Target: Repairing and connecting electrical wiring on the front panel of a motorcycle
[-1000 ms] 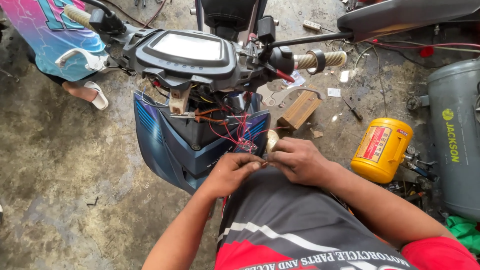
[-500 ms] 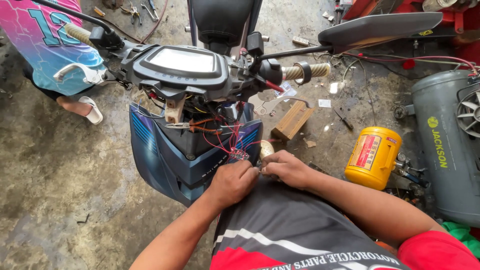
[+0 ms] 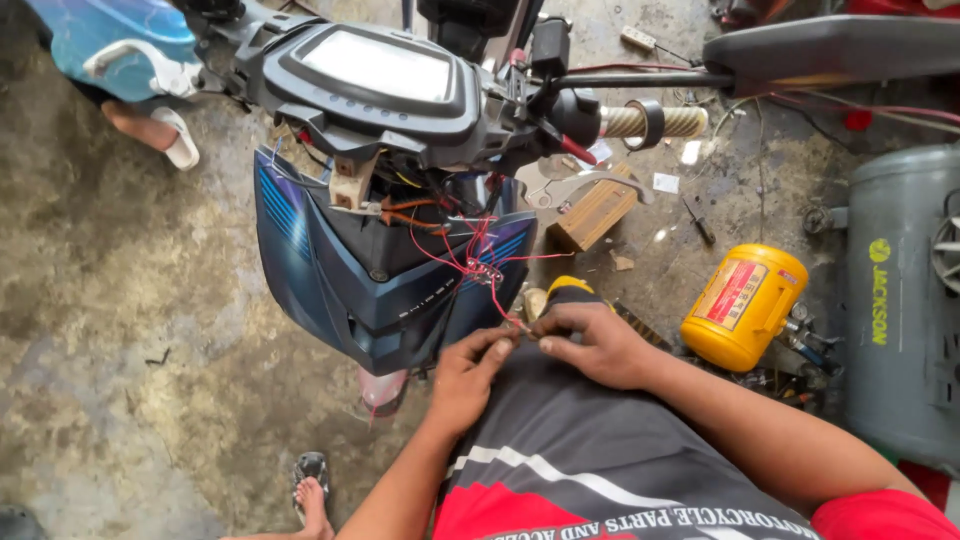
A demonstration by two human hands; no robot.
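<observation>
Red thin wires (image 3: 478, 262) hang out of the open front of the blue scooter body (image 3: 330, 275), below the grey dashboard with its pale screen (image 3: 375, 75), and one loose end is pulled down to the lap. That end is pinched by the left hand (image 3: 470, 375) and the right hand (image 3: 595, 345), with fingertips closed together on it just where the two hands meet. The wire looks light, soft and bendy, so it is judged easy to pull too hard or snap at the little joint; it is best held close to its tip, as is done now. Sharp plastic edges sit around the open panel, and the wires are tangled there, so little room is left inside. More open room is found on the bare concrete floor (image 3: 120, 330) to the left. To the right, a yellow plastic can (image 3: 745, 305) is standing near a big grey metal tank (image 3: 905, 300). A small wooden block (image 3: 595, 215) is lying under the taped handlebar grip (image 3: 655, 122).
</observation>
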